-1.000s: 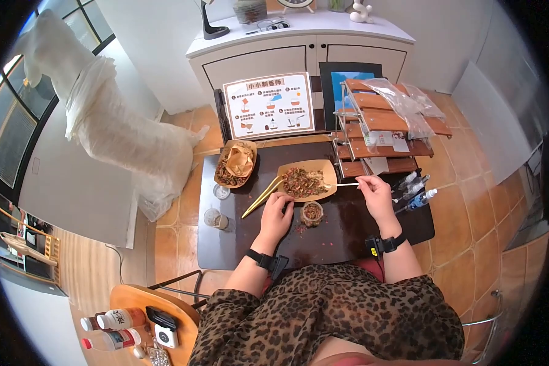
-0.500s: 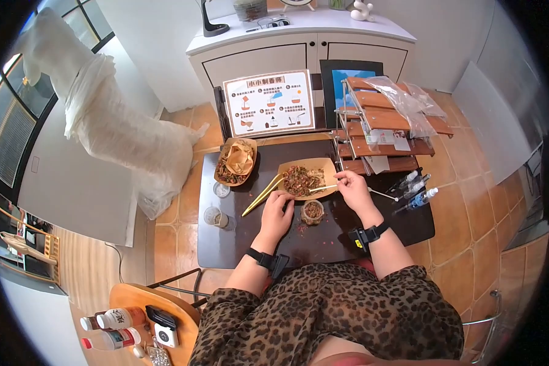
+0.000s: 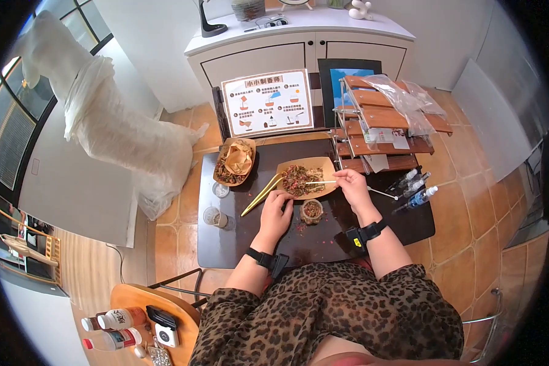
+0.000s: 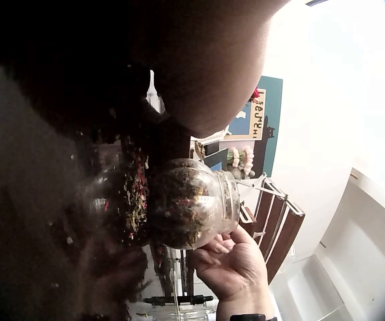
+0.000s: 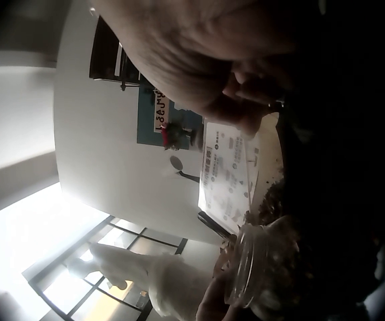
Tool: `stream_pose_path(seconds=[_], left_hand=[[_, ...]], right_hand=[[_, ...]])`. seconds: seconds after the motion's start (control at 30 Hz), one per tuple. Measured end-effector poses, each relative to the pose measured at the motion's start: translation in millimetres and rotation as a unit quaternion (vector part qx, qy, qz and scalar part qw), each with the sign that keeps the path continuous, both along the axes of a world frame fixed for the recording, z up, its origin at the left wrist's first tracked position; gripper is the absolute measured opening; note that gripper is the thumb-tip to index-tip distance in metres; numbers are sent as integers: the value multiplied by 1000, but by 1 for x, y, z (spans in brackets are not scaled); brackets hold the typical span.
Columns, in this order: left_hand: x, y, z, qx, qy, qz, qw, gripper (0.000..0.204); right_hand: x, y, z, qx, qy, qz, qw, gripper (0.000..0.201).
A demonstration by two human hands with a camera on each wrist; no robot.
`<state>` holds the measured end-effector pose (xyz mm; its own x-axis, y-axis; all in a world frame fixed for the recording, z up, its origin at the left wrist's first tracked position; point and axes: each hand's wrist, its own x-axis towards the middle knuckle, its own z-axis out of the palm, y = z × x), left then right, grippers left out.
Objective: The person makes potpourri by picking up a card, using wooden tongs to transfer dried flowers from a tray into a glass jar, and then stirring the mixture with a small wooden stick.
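In the head view a paper tray (image 3: 326, 163) holds a dark dried mix (image 3: 294, 180). The right hand (image 3: 355, 188) pinches a thin white stick (image 3: 321, 182) at the tray's right side, its far end over the mix. At the tray's lower left edge rests the left hand (image 3: 276, 215), fingers bent; whether they grip the rim is unclear. Gold tweezers (image 3: 259, 199) lean on the tray's left side. Just below the tray stands a glass jar (image 3: 312, 211) of dried bits, which the left wrist view shows as a round jar (image 4: 187, 203) with an uncovered mouth.
A second paper tray (image 3: 235, 161) with crumpled paper, a glass cup (image 3: 214, 217) and a small clear dish (image 3: 220, 190) are on the left. Small bottles (image 3: 422, 197) lie at the right, below a wooden rack (image 3: 384, 121). A printed sign (image 3: 267, 102) stands behind. Crumbs dot the table.
The right hand has moved left, bringing the white stick further over the mix, and the stick's angle has shifted. The left hand has stayed nearly still.
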<state>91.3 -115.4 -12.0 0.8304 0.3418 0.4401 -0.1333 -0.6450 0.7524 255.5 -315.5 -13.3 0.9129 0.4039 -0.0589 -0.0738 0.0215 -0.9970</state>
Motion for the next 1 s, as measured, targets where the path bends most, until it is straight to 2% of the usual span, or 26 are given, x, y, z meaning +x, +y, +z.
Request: stream_pose_path(seconds=[0.23,0.4,0.57,0.7,0.73,1.0], left_hand=[[1,0,0,1,-1,1,1000,10],[1,0,-1,4,-2,1,1000,10],[2,-1,0,13,-16,4,1000,11],[0,-1,2,4,-3,1,1000,10],[0,-1,3,0,2,-1,1000,10],[1,-1,1,11,-10,5,1000,10]], right_hand=[[-9,-15,31,42,-9,10,999,14],[-28,-35,63,-7,19,33,999,15],[-40,-53,51,-14,-14,70,997,14],[-43,-63,26,-24,-32,79,996,10],[-44,-64,25,-35,-56,80,995,9],[-49,-68,44,-3,-26,113,993,7]])
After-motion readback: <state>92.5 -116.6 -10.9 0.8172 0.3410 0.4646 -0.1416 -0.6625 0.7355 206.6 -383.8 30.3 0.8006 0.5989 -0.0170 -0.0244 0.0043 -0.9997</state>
